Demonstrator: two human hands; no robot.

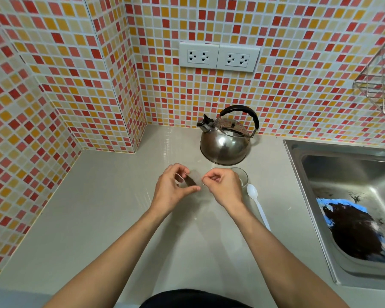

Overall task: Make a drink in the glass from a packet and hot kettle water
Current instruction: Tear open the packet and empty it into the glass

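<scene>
A: Packet [192, 180]?
B: Small, blurred, greyish with dark contents; held above the counter [102, 210], left of the glass [240, 176].
A: Grip?
B: Left hand [172, 190] and right hand [222, 187] pinch its opposite edges, fingers narrow.

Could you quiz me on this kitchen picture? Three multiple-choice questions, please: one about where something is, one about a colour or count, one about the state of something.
1. Where does the kettle stand?
A. In the sink
B. On the counter by the tiled wall, beyond the hands
C. On a wall shelf

2. What colour is the spoon?
A. White
B. Red
C. Black

3. What is happening with the packet?
A. It lies untouched on the counter
B. It floats in the sink
C. Both hands pinch it above the counter

Answers:
1 B, the kettle sits on the counter against the tiles, left of the sink.
2 A, the spoon beside the glass is plain white.
3 C, the left hand and right hand each grip an end of it.
</scene>
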